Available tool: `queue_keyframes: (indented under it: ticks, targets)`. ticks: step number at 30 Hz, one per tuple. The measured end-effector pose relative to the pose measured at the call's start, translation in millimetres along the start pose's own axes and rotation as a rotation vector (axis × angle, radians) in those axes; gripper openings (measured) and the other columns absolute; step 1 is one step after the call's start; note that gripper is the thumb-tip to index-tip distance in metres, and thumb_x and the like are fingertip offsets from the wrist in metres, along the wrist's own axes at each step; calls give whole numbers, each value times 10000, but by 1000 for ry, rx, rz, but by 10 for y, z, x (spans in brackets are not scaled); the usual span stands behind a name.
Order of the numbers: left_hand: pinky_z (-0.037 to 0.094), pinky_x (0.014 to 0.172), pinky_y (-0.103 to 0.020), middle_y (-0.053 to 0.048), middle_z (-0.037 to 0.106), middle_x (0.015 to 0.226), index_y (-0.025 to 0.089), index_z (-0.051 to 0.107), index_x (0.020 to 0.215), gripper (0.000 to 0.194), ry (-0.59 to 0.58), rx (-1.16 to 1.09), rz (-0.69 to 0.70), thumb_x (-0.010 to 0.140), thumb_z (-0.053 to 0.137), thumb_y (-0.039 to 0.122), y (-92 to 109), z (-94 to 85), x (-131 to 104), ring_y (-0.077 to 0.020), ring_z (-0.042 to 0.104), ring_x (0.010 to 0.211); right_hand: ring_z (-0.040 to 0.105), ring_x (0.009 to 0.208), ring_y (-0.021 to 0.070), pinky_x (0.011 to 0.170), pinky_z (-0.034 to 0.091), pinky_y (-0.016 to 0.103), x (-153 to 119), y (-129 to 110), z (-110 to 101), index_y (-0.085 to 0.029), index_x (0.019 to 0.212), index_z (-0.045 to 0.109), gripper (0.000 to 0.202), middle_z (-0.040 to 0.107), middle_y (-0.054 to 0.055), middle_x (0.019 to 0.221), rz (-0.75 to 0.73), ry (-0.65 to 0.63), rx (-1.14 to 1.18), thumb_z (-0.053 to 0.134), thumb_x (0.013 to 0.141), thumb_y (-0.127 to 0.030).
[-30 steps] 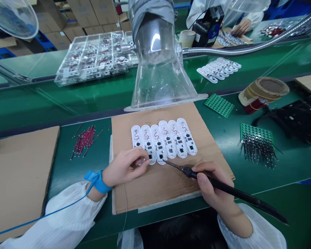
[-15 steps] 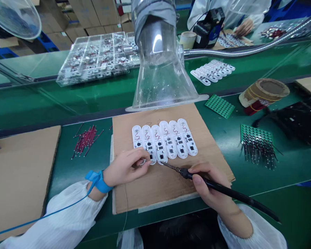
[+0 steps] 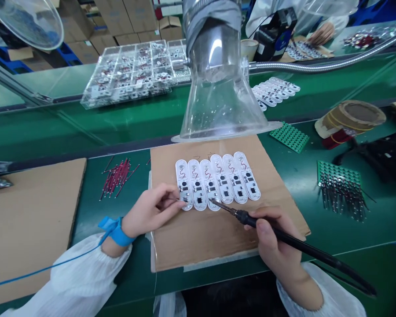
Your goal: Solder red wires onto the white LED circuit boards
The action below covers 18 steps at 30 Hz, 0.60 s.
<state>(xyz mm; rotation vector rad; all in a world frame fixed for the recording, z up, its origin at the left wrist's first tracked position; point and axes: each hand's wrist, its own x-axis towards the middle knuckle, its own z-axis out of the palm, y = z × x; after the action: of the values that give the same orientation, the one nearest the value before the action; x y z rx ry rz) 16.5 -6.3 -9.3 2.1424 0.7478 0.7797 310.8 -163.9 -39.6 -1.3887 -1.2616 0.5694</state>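
Note:
Six white oval-ended circuit boards (image 3: 213,189) lie side by side on a cardboard sheet (image 3: 198,246), each with black chips and thin red wires. My right hand (image 3: 277,233) grips a soldering iron (image 3: 284,237) like a pen, its tip over the lower part of the third board from the left. My left hand (image 3: 156,207) is pinched closed on thin solder wire (image 3: 156,253), which trails below it over the cardboard edge. Those fingertips are at the lower end of the leftmost board. A blue wrist strap (image 3: 120,233) with a cord circles my left wrist.
A clear fume hood (image 3: 224,105) hangs above the boards. Red wires (image 3: 119,178) lie left; green panels (image 3: 289,136), dark wires (image 3: 343,198) and a round container (image 3: 353,116) stand right. A parts tray (image 3: 132,72) is behind. Across the bench, a co-worker's hand (image 3: 321,34) shows.
The view has shifted slightly. My left hand has drawn left, uncovering the lower ends of the left boards. The iron's tip has moved slightly up from the third board's bottom edge.

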Motion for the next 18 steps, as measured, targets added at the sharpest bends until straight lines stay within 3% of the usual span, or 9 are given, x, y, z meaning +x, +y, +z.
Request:
queue_keyframes:
  ticks: [3, 8, 18]
  targets:
    - [327, 468, -155, 101, 516, 672, 214, 592, 977, 124, 56, 13, -7, 1017, 669, 126, 5, 17, -29, -51, 382, 493, 747, 682, 144, 627, 645, 233, 15, 20, 3, -267, 1102, 735, 99, 741, 0, 914, 6, 24, 26, 669, 1116, -339]
    - [369, 509, -161, 91, 513, 692, 210, 610, 986, 103, -31, 25, 50, 1008, 664, 125, 34, 93, 20, -61, 434, 541, 766, 705, 145, 655, 646, 234, 2, 47, -35, -286, 1107, 734, 49, 779, -4, 950, -9, -66, -50, 698, 1100, -319]
    - [361, 518, -167, 91, 499, 706, 207, 610, 979, 96, -60, 44, 33, 1019, 653, 131, 23, 111, 27, -64, 426, 555, 766, 678, 144, 606, 612, 223, 61, -25, -42, -297, 1093, 718, 43, 796, -19, 901, -75, -156, -129, 692, 1094, -331]
